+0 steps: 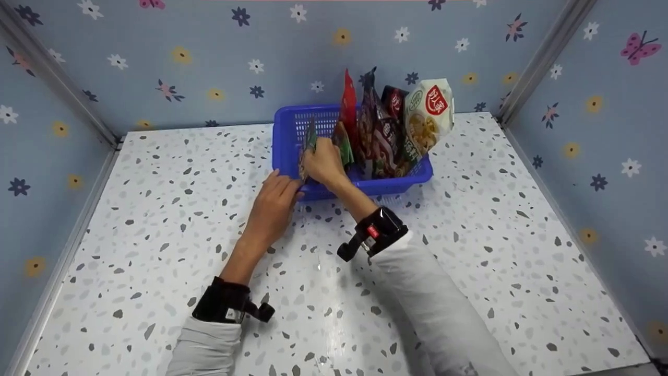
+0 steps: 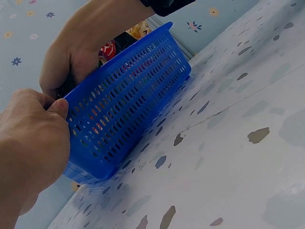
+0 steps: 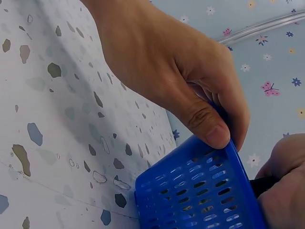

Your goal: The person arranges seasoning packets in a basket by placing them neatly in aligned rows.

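Note:
A blue plastic basket [image 1: 282, 141] stands against the back wall, with several food packets upright in it. My left hand [image 1: 272, 204] grips its front-left corner; the right wrist view shows the left thumb [image 3: 218, 136] on the outside of the rim. My right hand [image 1: 324, 162] reaches over the front rim into the left part of the basket. Its curled fingers hold a thin green-and-dark packet [image 1: 311, 133], mostly seen edge-on. In the right wrist view only a dark strip of it shows beside the right hand [image 3: 291, 186]. A green-brown packet [image 1: 342, 140] leans just right of that hand.
Further right in the basket are a red packet [image 1: 348, 102], dark packets [image 1: 387, 143] and a taller white packet [image 1: 429, 120] leaning over the right end. The speckled white tabletop [image 1: 172, 219] lies between flowered panels [image 1: 188, 57] at the back and both sides.

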`<state>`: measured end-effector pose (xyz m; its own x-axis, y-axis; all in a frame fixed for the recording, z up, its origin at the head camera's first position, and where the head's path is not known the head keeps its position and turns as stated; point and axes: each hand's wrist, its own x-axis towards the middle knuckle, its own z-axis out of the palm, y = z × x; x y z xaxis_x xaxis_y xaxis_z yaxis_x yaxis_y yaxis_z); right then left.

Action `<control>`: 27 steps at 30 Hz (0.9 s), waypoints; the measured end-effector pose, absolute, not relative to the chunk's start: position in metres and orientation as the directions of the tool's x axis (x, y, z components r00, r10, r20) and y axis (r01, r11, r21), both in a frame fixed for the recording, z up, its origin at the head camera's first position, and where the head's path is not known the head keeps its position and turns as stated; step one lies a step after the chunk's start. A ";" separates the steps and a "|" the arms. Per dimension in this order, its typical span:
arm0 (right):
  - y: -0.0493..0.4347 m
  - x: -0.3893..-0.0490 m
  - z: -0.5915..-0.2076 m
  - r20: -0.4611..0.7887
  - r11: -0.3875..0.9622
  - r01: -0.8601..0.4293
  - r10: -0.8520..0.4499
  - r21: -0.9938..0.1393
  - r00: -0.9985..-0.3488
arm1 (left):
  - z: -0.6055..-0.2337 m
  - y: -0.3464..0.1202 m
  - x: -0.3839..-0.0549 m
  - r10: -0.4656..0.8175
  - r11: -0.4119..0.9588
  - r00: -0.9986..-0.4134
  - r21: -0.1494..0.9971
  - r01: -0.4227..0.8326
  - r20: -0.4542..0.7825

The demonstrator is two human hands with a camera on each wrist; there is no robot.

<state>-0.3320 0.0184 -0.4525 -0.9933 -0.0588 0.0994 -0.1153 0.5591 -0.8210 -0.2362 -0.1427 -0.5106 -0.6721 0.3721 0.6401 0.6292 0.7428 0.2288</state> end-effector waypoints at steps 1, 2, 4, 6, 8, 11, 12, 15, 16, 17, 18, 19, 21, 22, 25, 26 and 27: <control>0.019 -0.332 -0.453 0.088 0.560 -0.111 -0.069 -0.821 -0.994 | -0.510 -0.143 -0.236 0.373 0.742 -0.674 0.231 0.629 0.638; 0.020 -0.331 -0.453 0.081 0.564 -0.109 -0.074 -0.819 -0.994 | -0.509 -0.142 -0.236 0.374 0.743 -0.677 0.232 0.628 0.634; 0.022 -0.331 -0.453 0.085 0.585 -0.117 -0.082 -0.802 -0.993 | -0.508 -0.142 -0.237 0.374 0.743 -0.682 0.238 0.626 0.628; 0.022 -0.328 -0.451 0.095 0.615 -0.132 -0.092 -0.778 -0.991 | -0.508 -0.143 -0.236 0.371 0.745 -0.694 0.249 0.619 0.617; 0.023 -0.326 -0.449 0.107 0.650 -0.151 -0.107 -0.744 -0.988 | -0.507 -0.143 -0.236 0.368 0.748 -0.704 0.257 0.612 0.608; 0.024 -0.316 -0.440 0.118 0.684 -0.171 -0.124 -0.709 -0.985 | -0.506 -0.143 -0.236 0.363 0.751 -0.713 0.265 0.605 0.600; 0.024 -0.312 -0.436 0.124 0.694 -0.176 -0.124 -0.698 -0.984 | -0.506 -0.143 -0.235 0.361 0.751 -0.714 0.267 0.604 0.600; 0.024 -0.300 -0.427 0.153 0.730 -0.187 -0.114 -0.658 -0.982 | -0.506 -0.143 -0.235 0.358 0.756 -0.718 0.266 0.598 0.597; 0.024 -0.296 -0.424 0.166 0.746 -0.192 -0.110 -0.638 -0.980 | -0.506 -0.143 -0.235 0.357 0.758 -0.719 0.265 0.596 0.596; 0.024 -0.294 -0.423 0.189 0.770 -0.204 -0.110 -0.605 -0.976 | -0.506 -0.143 -0.235 0.356 0.757 -0.718 0.265 0.597 0.598; 0.024 -0.292 -0.422 0.211 0.790 -0.217 -0.113 -0.573 -0.971 | -0.506 -0.143 -0.235 0.355 0.757 -0.717 0.265 0.597 0.600; 0.024 -0.291 -0.422 0.230 0.811 -0.226 -0.116 -0.540 -0.966 | -0.506 -0.143 -0.235 0.355 0.758 -0.716 0.264 0.597 0.601; 0.025 -0.289 -0.423 0.263 0.839 -0.240 -0.121 -0.488 -0.957 | -0.507 -0.143 -0.234 0.354 0.754 -0.709 0.262 0.602 0.610; 0.026 -0.289 -0.423 0.274 0.850 -0.243 -0.122 -0.468 -0.954 | -0.507 -0.142 -0.234 0.353 0.752 -0.706 0.263 0.605 0.615; 0.027 -0.288 -0.425 0.282 0.863 -0.238 -0.117 -0.446 -0.952 | -0.509 -0.142 -0.234 0.354 0.748 -0.700 0.262 0.610 0.621; 0.028 -0.287 -0.425 0.282 0.863 -0.236 -0.115 -0.446 -0.953 | -0.509 -0.142 -0.234 0.355 0.747 -0.700 0.262 0.611 0.620; 0.029 -0.287 -0.426 0.282 0.865 -0.234 -0.113 -0.444 -0.953 | -0.510 -0.142 -0.234 0.355 0.748 -0.701 0.263 0.610 0.619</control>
